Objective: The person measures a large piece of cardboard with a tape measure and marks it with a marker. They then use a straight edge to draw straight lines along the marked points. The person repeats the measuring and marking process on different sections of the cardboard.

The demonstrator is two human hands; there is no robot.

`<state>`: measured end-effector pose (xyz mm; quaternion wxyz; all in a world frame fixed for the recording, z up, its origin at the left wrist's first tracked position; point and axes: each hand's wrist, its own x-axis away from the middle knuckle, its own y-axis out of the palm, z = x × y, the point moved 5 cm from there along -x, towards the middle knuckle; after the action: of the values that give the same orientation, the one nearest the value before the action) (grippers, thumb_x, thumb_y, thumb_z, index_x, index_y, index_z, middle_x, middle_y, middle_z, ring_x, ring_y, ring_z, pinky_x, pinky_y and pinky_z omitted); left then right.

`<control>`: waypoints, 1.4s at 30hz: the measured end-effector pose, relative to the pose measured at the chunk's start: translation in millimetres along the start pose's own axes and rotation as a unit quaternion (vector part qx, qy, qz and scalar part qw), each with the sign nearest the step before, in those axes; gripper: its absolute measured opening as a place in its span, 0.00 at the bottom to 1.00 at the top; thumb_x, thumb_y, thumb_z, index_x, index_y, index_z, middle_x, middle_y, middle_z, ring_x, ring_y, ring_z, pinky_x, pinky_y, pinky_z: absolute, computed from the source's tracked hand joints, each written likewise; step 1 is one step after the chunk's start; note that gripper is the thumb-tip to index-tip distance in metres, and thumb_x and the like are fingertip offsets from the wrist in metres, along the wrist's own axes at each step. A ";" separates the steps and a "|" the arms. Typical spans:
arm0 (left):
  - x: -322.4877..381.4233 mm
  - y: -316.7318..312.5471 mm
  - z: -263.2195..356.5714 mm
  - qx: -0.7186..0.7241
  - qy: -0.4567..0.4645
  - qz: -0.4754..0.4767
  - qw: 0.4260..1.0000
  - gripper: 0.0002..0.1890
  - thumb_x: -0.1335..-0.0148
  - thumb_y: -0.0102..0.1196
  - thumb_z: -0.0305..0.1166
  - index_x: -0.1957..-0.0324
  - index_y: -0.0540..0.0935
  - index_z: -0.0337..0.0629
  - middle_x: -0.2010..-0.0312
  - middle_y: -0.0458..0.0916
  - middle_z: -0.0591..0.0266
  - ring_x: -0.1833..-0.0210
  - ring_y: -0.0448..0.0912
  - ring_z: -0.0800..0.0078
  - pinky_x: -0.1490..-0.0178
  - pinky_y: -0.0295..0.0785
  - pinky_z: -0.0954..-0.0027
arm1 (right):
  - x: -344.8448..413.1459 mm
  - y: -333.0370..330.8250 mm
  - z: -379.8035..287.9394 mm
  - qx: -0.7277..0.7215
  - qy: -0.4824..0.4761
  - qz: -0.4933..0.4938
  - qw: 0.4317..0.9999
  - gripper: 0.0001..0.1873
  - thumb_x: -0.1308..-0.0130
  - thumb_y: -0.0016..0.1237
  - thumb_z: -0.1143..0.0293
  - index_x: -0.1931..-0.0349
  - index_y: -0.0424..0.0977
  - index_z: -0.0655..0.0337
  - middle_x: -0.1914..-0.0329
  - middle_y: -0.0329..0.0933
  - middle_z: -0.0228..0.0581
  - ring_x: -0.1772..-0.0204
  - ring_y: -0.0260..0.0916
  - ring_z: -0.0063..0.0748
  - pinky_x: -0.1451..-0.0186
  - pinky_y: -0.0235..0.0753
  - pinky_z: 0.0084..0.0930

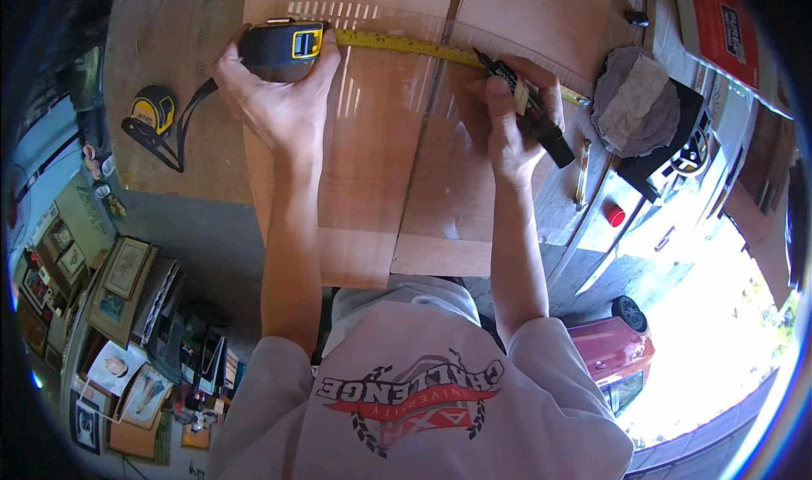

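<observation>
My left hand (285,106) grips the case of a black and yellow tape measure (276,43). Its yellow blade (406,43) runs out to the right and passes behind my right hand (520,112), with the hooked end (580,99) showing beyond it. A black marker pen (530,109) sits between the thumb and fingers of my right hand. The pen's dark tip points up at the blade's edge; whether it touches cannot be told. Under the blade lies a clear, reflective sheet (374,137), glass or plastic, over plywood boards (355,258) parted by a narrow gap.
On the left rests a second tape measure (154,109) with a black strap. To the right are a round grey cloth pad (634,102), a slim tool (582,175), a red cap (614,215) and a red box (723,29). Framed pictures (127,267) stack at lower left.
</observation>
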<state>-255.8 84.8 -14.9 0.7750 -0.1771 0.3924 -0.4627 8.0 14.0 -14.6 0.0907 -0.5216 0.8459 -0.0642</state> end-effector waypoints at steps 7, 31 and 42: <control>-0.6 -0.2 6.0 0.014 -0.002 0.000 1.000 0.42 0.60 0.84 0.40 0.45 0.75 0.30 0.54 0.76 0.48 0.51 0.78 0.54 0.46 0.75 0.55 | -5.7 -1.1 -10.1 0.020 -0.033 -0.007 0.999 0.11 0.39 0.58 0.74 0.57 0.78 0.67 0.70 0.82 0.37 0.69 0.76 0.22 0.61 0.75 0.21; 0.2 -1.6 2.7 -0.055 0.035 -0.011 0.998 0.47 0.59 0.84 0.48 0.46 0.72 0.27 0.54 0.76 0.45 0.50 0.79 0.53 0.45 0.75 0.53 | -11.1 16.0 -7.0 0.046 -0.028 -0.019 0.998 0.08 0.41 0.53 0.72 0.65 0.80 0.67 0.72 0.78 0.34 0.68 0.69 0.21 0.61 0.68 0.22; 0.0 -0.3 4.4 -0.029 0.027 -0.017 0.999 0.46 0.59 0.85 0.46 0.45 0.72 0.27 0.53 0.76 0.46 0.49 0.79 0.55 0.44 0.76 0.54 | -12.1 15.9 -4.0 0.060 -0.035 -0.026 0.997 0.08 0.40 0.53 0.72 0.65 0.80 0.67 0.72 0.78 0.34 0.69 0.70 0.21 0.62 0.68 0.23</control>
<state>-252.6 84.3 -12.0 0.7507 -0.1934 0.4236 -0.4686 -1.5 31.9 -12.9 0.1495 -0.5388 0.8231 -0.0990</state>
